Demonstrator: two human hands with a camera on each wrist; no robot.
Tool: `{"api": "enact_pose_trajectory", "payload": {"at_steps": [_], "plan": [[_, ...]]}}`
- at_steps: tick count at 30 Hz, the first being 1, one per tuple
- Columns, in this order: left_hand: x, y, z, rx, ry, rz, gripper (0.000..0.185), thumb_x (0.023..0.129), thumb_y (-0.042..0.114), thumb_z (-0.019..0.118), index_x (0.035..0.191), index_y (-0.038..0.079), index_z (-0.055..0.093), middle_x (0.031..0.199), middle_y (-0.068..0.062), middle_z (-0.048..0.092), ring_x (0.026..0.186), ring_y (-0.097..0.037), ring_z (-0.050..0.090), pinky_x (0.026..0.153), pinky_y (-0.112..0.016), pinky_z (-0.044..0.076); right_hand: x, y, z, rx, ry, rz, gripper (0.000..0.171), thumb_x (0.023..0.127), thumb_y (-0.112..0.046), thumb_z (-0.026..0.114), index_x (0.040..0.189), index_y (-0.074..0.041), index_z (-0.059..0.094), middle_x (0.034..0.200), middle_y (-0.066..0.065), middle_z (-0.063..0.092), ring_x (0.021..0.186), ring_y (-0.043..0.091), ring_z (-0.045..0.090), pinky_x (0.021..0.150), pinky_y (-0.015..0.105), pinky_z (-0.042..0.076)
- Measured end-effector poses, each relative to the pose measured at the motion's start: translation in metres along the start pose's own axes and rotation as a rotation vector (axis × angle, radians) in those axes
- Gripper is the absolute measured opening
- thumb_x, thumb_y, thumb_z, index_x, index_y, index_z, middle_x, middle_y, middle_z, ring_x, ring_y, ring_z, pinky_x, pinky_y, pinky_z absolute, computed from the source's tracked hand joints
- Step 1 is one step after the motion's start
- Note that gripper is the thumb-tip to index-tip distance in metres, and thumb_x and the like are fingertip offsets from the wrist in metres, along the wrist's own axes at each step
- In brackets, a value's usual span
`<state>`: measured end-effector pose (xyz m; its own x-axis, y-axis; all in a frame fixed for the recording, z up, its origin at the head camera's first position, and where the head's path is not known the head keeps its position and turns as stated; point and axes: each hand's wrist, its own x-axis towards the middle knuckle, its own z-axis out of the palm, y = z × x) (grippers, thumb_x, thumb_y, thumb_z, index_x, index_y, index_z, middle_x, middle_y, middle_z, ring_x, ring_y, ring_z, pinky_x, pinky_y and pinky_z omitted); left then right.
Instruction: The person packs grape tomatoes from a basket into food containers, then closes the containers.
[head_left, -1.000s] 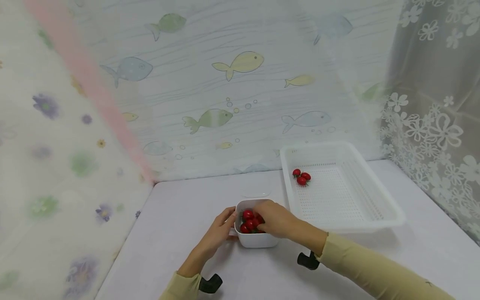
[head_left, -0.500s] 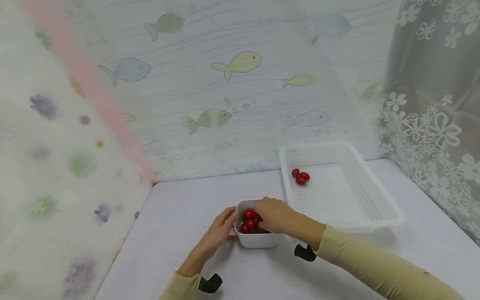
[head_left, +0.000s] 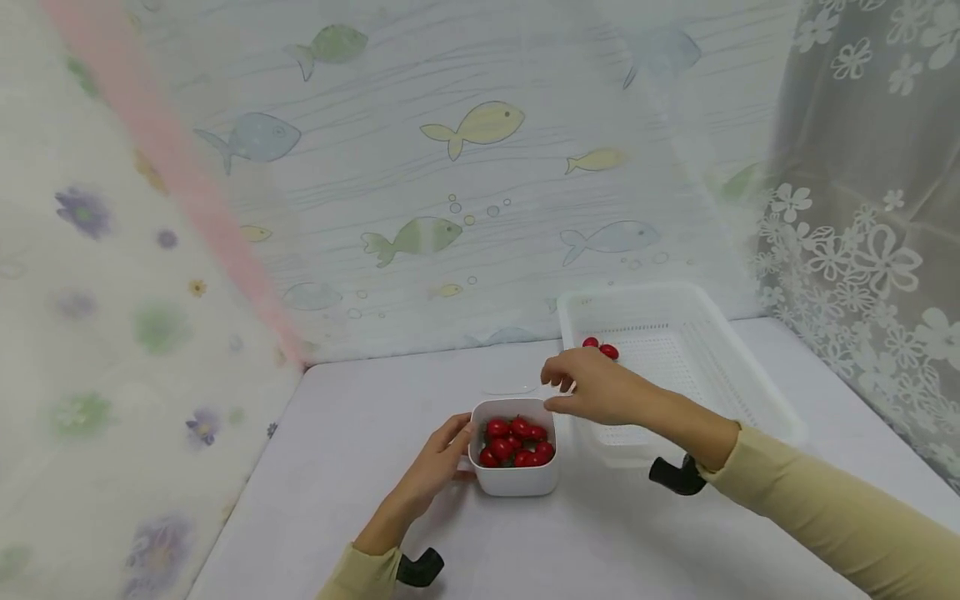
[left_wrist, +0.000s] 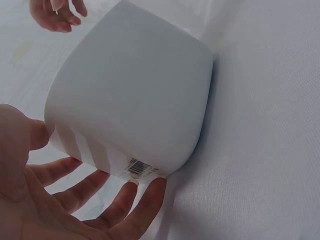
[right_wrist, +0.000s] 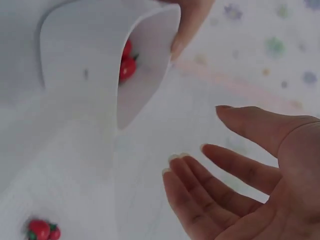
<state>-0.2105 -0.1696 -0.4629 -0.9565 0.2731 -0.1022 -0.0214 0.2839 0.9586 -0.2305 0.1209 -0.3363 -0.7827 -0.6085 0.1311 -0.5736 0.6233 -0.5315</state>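
Head view: the small white tub [head_left: 514, 477] full of cherry tomatoes [head_left: 516, 442] sits on the table [head_left: 360, 433], left hand [head_left: 438, 461] resting against its left side with loose fingers. Right hand [head_left: 592, 388] hovers just behind the tub's right corner, over the near-left corner of the white basket [head_left: 750, 383], fingers relaxed and holding nothing.

Left wrist view: straight fingers [left_wrist: 125, 205] touch the tub's [left_wrist: 135, 95] base.

Right wrist view: the right hand's open palm [right_wrist: 260, 185] is empty, the tub [right_wrist: 100, 75] just beyond it.
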Motion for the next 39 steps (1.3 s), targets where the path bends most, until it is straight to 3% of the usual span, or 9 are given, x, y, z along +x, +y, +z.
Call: {"api": "enact_pose_trajectory", "payload": {"at_steps": [10, 19, 26, 39], "plan": [[0.002, 0.000, -0.002, 0.001, -0.007, 0.014, 0.051, 0.111, 0.037, 0.045, 0.152, 0.007, 0.044, 0.148, -0.019, 0.048, 0.120, -0.035, 0.054, 0.086, -0.044, 0.061, 0.014, 0.075, -0.045, -0.007, 0.069, 0.076, 0.036, 0.095, -0.018, 0.072, 0.125, 0.001, 0.064, 0.116, 0.017, 0.067, 0.110, 0.039, 0.063, 0.091, 0.052, 0.056], [0.002, -0.001, -0.002, 0.001, 0.002, 0.008, 0.052, 0.110, 0.038, 0.045, 0.152, 0.007, 0.044, 0.148, -0.019, 0.049, 0.119, -0.033, 0.054, 0.087, -0.045, 0.060, 0.026, 0.137, -0.052, 0.095, -0.058, 0.183, 0.042, 0.099, -0.019, 0.068, 0.132, 0.005, 0.059, 0.130, 0.025, 0.060, 0.121, 0.045, 0.058, 0.096, 0.054, 0.054], [0.001, -0.003, -0.001, -0.018, -0.008, 0.019, 0.051, 0.110, 0.038, 0.046, 0.151, 0.007, 0.045, 0.148, -0.019, 0.049, 0.118, -0.033, 0.055, 0.086, -0.045, 0.061, 0.031, 0.158, -0.041, 0.156, -0.133, 0.254, 0.045, 0.098, -0.018, 0.067, 0.132, 0.010, 0.058, 0.131, 0.029, 0.059, 0.124, 0.045, 0.055, 0.102, 0.060, 0.048], [0.000, -0.002, -0.002, -0.023, -0.012, 0.020, 0.052, 0.110, 0.039, 0.046, 0.151, 0.007, 0.044, 0.151, -0.019, 0.046, 0.120, -0.033, 0.056, 0.086, -0.045, 0.061, 0.043, 0.174, -0.019, 0.244, -0.149, 0.352, 0.046, 0.096, -0.015, 0.069, 0.133, 0.010, 0.059, 0.135, 0.028, 0.060, 0.121, 0.039, 0.059, 0.102, 0.056, 0.051]]}}
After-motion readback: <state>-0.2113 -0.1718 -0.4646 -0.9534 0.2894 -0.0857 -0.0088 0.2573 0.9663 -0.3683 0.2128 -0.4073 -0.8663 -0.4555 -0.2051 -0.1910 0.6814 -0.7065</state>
